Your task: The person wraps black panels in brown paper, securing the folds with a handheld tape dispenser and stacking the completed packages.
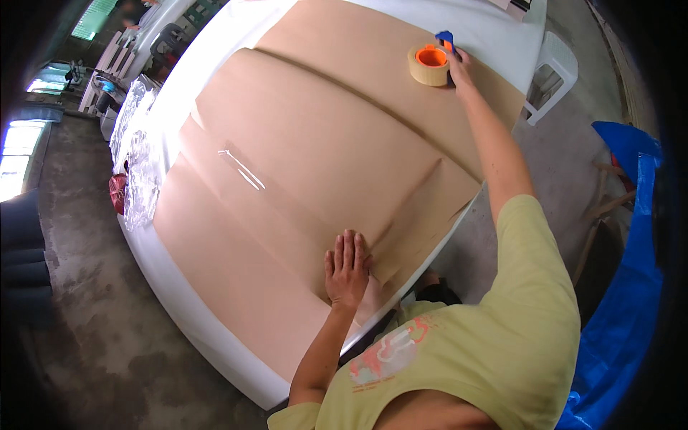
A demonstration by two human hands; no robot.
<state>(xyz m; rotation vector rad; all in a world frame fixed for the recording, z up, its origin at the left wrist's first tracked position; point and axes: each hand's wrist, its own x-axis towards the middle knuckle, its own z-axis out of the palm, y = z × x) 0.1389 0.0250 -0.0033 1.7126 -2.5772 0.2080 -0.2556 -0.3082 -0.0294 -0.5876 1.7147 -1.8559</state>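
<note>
A large brown cardboard sheet (287, 107) with creased flaps lies across a white tabletop (208, 330). My left hand (347, 272) rests flat on its near part, fingers stretched out, close to a crease that runs toward the table edge. At the far right, my right hand (463, 70) grips a blue and orange tape dispenser (446, 39) fitted with a wide roll of tape (430, 77). The dispenser is on or just over the cardboard; I cannot tell which. A shiny strip of clear tape (241, 170) shows along a seam left of the middle.
Crumpled clear plastic film (140, 150) lies at the table's left edge, beside a red bundle (117, 193). A white plastic stool (559, 68) stands past the right edge. Blue sheeting (620, 337) hangs at the right. At the far left are another table and a dark chair (169, 43).
</note>
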